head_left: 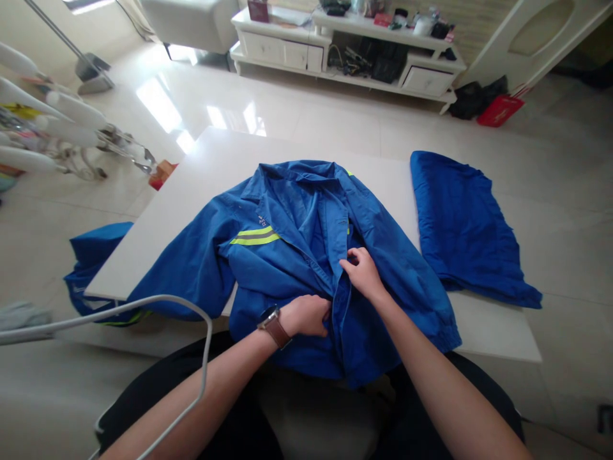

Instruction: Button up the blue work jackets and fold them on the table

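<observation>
A blue work jacket (268,275) lies spread on the white table, collar away from me, with a yellow-green and grey stripe across the chest. Its front hangs partly open, and the lower hem reaches over the near table edge. My left hand (309,315), below a watch with a brown strap, is closed on the front edge of the jacket near its lower middle; the fingertips are partly hidden. Higher up and to the right, my right hand (363,271) pinches the other front edge between thumb and fingers.
Folded blue cloth (467,223) lies at the table's right side. Another blue garment (98,268) sits beyond the left corner of the white table (201,160). A pale cable (208,338) loops across the lower left. A white TV cabinet (282,54) stands across the tiled floor.
</observation>
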{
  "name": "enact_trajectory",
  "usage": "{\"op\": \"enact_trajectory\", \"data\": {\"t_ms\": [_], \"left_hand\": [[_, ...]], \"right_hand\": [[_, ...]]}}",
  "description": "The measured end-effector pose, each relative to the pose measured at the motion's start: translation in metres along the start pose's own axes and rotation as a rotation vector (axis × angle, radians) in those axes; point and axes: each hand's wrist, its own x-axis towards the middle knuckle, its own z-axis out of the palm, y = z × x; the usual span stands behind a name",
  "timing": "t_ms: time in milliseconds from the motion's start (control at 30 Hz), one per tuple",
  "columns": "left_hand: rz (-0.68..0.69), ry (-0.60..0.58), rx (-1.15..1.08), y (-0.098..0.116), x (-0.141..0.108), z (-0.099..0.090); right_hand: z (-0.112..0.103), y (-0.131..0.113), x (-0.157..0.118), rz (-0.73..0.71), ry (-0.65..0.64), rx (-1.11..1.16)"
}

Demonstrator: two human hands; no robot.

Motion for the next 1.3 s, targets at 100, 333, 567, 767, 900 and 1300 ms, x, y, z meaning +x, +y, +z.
{"op": "enact_trajectory", "data": {"t_ms": [100, 333, 567, 767, 900, 1300], "left_hand": [[0.004, 0.099, -0.358, -0.023, 0.001, -0.035], [-0.497, 0.755, -1.1, -0.06, 0.009, -0.081], [-0.45, 1.173, -1.039, -0.05, 0.041, -0.087], [0.012, 0.833, -0.402, -0.027, 0.058, -0.088], [0.009, 0.559, -0.265, -0.035, 0.064, -0.073], [-0.298, 0.452, -0.041, -0.037, 0.05, -0.058]], "right_hand": [[-0.001, -0.005, -0.001, -0.124, 0.157, -0.095], [-0.007, -0.029, -0.006, -0.263, 0.08, -0.068], [-0.013, -0.041, -0.006, -0.18, -0.005, -0.01], [-0.022, -0.043, -0.006, -0.185, 0.037, 0.031], [-0.025, -0.035, -0.003, -0.156, 0.014, 0.008], [-0.028, -0.027, -0.001, -0.17, -0.023, -0.026]]}}
